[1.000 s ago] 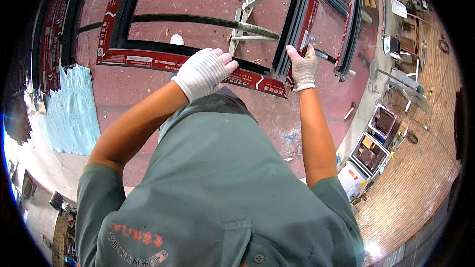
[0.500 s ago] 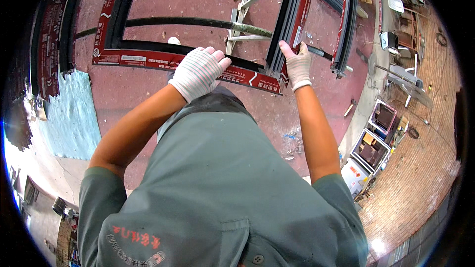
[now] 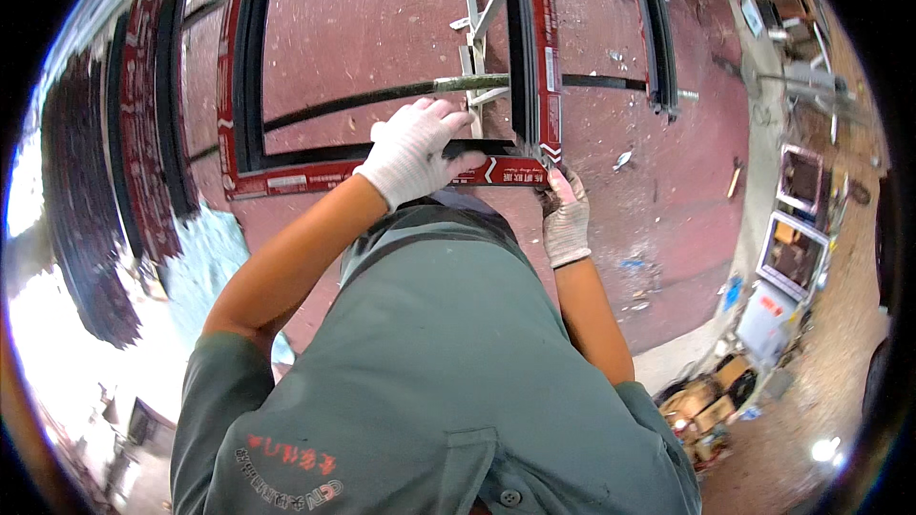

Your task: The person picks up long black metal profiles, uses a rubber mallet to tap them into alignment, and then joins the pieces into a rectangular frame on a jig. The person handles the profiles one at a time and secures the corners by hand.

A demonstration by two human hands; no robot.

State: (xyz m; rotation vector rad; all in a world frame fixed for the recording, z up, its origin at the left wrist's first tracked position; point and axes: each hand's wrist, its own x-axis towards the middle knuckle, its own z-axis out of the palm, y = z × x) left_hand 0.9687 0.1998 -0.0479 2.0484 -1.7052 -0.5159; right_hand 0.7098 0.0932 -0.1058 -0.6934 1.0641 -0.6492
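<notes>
A rectangular window frame (image 3: 324, 172), black with red printed film along its edges, lies in front of my body. My left hand (image 3: 412, 153), in a white knit glove, is wrapped over the frame's near bar, fingers on the far side and thumb toward me. At the near right corner, my right hand (image 3: 568, 215), also gloved, grips the frame with its thumb on top. The right hand's other fingers are partly hidden beneath the corner. The right side bar (image 3: 534, 48) meets the near bar there.
A dark support rail (image 3: 382, 100) and a white trestle leg (image 3: 475, 57) show through the frame. More film-covered profiles (image 3: 138, 124) stand at left, above a pale blue sheet (image 3: 205, 257). Black profiles (image 3: 654, 38) lie at right. A hammer (image 3: 735, 176) rests on the red floor.
My right hand has moved down from the right side bar to the near corner. My left hand stays on the near bar, its thumb now spread. The view has shifted.
</notes>
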